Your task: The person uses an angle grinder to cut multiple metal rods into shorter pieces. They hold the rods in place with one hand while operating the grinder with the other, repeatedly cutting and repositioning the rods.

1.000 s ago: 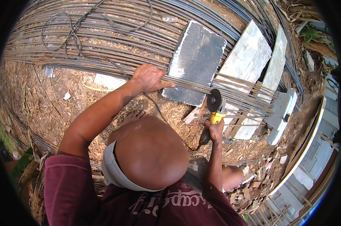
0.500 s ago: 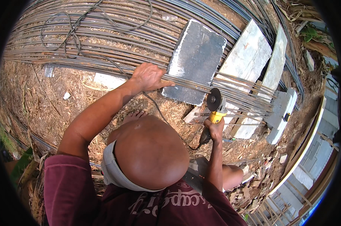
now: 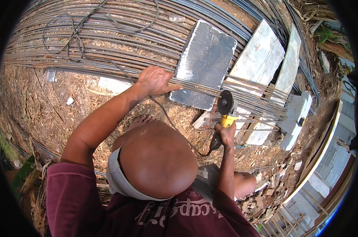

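My left hand (image 3: 156, 80) is closed over a bundle of thin steel rods (image 3: 196, 87), its thumb stretched along them. These rods cross the near part of a dark rectangular slab (image 3: 212, 51) with worn white edges. In my right hand (image 3: 226, 135) is a yellow and black angle grinder (image 3: 227, 119), gripped round its body. Its dark cutting disc (image 3: 225, 102) stands at the right ends of the held rods, close to or touching them; which one I cannot tell. A black cord (image 3: 194, 149) runs from the grinder's rear end toward the left.
Long steel bars (image 3: 119, 43) cover the ground at the far left, with a looped cable on them. Cut rods (image 3: 262, 102) lie right of the disc across pale boards (image 3: 262, 51), their ends against a grey block (image 3: 295, 114). Rubble (image 3: 262, 197) lies at lower right.
The grinder's disc has shifted very slightly away from me at the rod ends. My left hand keeps its grip in the same place.
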`<state>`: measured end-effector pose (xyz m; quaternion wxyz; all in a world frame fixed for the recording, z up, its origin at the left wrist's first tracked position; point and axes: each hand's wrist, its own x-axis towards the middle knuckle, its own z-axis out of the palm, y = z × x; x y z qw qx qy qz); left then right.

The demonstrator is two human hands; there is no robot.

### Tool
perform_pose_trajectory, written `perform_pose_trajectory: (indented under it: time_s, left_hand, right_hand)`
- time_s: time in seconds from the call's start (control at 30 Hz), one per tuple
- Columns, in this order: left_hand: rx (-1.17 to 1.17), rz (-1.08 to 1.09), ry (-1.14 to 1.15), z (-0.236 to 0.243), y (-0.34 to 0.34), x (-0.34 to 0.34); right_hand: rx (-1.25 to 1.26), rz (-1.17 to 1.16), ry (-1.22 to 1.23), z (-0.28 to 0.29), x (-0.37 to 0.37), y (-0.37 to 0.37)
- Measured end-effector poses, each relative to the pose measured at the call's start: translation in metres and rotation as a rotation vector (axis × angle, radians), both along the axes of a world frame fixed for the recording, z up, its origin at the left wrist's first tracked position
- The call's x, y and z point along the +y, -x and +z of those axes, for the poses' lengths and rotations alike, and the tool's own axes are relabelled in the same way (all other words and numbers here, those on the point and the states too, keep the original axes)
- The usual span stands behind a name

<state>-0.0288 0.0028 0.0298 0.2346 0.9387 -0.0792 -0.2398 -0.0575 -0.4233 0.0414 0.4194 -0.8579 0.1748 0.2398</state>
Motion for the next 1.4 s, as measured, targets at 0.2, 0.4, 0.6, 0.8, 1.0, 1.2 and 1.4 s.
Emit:
perform_pose_trajectory:
  time_s: [0.2,0.4,0.6,0.8,1.0,1.2,1.4]
  left_hand:
    - [0.049,0.021,-0.012,0.006,-0.001,0.000]
    - [0.073,0.024,0.017,0.002,-0.002,-0.002]
    - [0.038,-0.026,0.017,-0.003,-0.003,0.003]
    - [0.071,-0.046,0.031,-0.001,-0.008,0.005]
    - [0.008,-0.042,0.099,0.000,-0.008,0.007]
    - [0.052,-0.043,0.098,-0.002,-0.007,0.007]
    - [0.012,-0.062,0.086,-0.005,-0.010,0.006]
  right_hand:
    - [0.013,-0.009,-0.027,-0.001,-0.004,0.002]
    - [0.061,0.011,0.022,0.001,-0.007,0.000]
    - [0.009,-0.071,-0.099,-0.001,0.000,-0.005]
    - [0.009,-0.073,-0.046,0.007,0.007,0.000]
    - [-0.053,-0.035,-0.040,0.011,0.013,-0.006]
    - [-0.025,-0.037,-0.029,0.016,0.015,-0.002]
    - [0.001,-0.092,-0.066,0.018,0.021,-0.003]
